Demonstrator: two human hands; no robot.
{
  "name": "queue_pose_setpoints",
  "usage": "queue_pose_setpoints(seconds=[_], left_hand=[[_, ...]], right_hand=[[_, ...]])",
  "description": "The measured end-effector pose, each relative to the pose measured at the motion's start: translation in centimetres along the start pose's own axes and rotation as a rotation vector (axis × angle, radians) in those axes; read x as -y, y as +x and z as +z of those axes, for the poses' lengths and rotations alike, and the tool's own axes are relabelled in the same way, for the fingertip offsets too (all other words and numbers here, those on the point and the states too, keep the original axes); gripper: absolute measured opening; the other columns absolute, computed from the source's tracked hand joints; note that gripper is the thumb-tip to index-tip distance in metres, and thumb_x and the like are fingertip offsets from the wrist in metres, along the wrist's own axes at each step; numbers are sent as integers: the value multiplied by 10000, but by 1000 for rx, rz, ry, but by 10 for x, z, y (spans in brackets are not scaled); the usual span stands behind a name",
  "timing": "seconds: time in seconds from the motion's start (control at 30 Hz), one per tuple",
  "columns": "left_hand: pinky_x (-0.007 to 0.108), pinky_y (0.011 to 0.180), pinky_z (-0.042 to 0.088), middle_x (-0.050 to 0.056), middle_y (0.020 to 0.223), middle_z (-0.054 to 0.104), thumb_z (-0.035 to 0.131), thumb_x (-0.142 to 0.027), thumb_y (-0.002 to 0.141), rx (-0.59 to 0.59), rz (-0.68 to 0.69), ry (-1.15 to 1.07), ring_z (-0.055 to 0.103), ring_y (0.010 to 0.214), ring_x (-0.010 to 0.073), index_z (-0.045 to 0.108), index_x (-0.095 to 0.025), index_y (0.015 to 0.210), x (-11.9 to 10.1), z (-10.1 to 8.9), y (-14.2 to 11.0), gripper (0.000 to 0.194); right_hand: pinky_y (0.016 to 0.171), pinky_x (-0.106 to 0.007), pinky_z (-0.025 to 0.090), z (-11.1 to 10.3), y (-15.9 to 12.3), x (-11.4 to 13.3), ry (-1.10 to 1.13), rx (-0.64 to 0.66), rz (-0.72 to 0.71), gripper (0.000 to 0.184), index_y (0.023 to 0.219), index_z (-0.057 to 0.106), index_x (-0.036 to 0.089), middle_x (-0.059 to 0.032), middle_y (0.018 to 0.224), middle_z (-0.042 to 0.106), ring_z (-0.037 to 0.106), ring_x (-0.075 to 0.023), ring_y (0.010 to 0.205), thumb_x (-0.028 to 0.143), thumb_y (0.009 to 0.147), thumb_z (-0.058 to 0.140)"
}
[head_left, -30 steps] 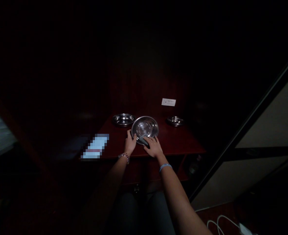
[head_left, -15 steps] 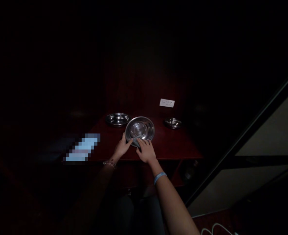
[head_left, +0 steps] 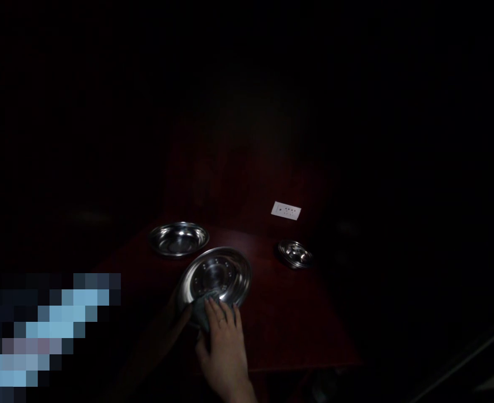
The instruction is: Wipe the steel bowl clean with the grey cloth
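Observation:
A shiny steel bowl (head_left: pixel 234 274) is tilted with its inside facing me, above the dark red table (head_left: pixel 292 319). My left hand (head_left: pixel 178 318), deep in shadow, grips its lower left rim with the thumb showing at the edge. A grey-green cloth (head_left: pixel 201 313) lies bunched against the lower inside of the bowl. My right hand (head_left: pixel 225 350) presses that cloth on the metal, fingers bent over it and thumb below.
Behind on the left rests another steel bowl (head_left: pixel 179 240). At the right sit small steel dishes (head_left: pixel 295 254), seemingly stacked. A white socket plate (head_left: pixel 286 211) is on the back wall. A blurred-out bright patch (head_left: pixel 62 330) covers the lower left.
The view has come closer and tipped upward, so the table and bowls appear lower and larger. The scene is darker. Both hands stay on the bowl, and the cloth remains under the right hand.

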State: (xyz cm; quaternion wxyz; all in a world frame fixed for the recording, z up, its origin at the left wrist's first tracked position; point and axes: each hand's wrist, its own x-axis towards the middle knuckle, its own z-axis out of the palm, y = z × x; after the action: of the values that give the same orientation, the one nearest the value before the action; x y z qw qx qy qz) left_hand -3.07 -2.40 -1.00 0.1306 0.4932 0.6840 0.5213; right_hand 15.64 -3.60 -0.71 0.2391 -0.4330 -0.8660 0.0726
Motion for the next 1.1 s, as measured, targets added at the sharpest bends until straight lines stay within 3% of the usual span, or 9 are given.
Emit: queue_pose_setpoints(seconds=[0.07, 0.17, 0.3, 0.43, 0.53, 0.63, 1.1], left_hand=[[415, 867, 590, 41, 1191, 713, 650, -456, 829, 40, 2, -26, 671, 1132, 312, 545, -382, 1342, 1, 2, 0, 528], [416, 988, 534, 94, 1276, 700, 505, -507, 841, 191, 9, -79, 670, 1165, 302, 446, -271, 1457, 1, 5, 3, 662], [415, 962, 523, 151, 1245, 709, 483, -482, 826, 275, 75, -13, 666, 1163, 325, 408, -171, 1473, -6, 5, 6, 722], [388, 868, 543, 162, 1170, 733, 523, -426, 835, 291, 104, 78, 709, 1050, 322, 357, -135, 1480, -15, 1, 6, 727], [388, 821, 550, 185, 1157, 728, 503, -435, 872, 303, 96, 168, 723, 982, 329, 343, -127, 1475, -18, 0, 8, 696], [397, 808, 553, 196, 1137, 730, 505, -429, 880, 301, 84, 199, 722, 965, 339, 348, -129, 1470, -19, 2, 10, 679], [416, 846, 544, 161, 1163, 719, 543, -478, 859, 280, 65, 167, 706, 991, 342, 385, -180, 1442, -15, 3, 16, 674]], right_hand=[[1218, -583, 303, -2, 4, 0, -32, 1, -15, 669, 1589, 249, 338, 8, 1585, 400, 363, -272, 1464, 416, 966, 481], [1222, -570, 284, -7, 9, 0, -53, -27, -36, 661, 1578, 287, 321, -11, 1564, 439, 376, -275, 1453, 411, 959, 501], [1235, -579, 188, -12, 10, 4, -54, -78, 1, 614, 1549, 347, 293, -28, 1552, 462, 391, -286, 1435, 429, 971, 501], [1253, -509, 119, -15, 10, 8, -89, -16, 34, 594, 1538, 349, 271, -21, 1576, 432, 325, -234, 1471, 443, 988, 493], [1253, -511, 90, -12, 12, 9, -107, 9, 77, 740, 1549, 316, 245, -33, 1595, 402, 279, -251, 1488, 570, 932, 562], [1254, -519, 65, -8, 14, 11, -134, -4, 102, 751, 1557, 293, 226, -32, 1614, 367, 265, -257, 1489, 589, 944, 530], [1250, -513, 133, -11, 15, 15, -186, -8, 100, 679, 1564, 276, 236, -25, 1610, 375, 278, -241, 1484, 525, 981, 473]])
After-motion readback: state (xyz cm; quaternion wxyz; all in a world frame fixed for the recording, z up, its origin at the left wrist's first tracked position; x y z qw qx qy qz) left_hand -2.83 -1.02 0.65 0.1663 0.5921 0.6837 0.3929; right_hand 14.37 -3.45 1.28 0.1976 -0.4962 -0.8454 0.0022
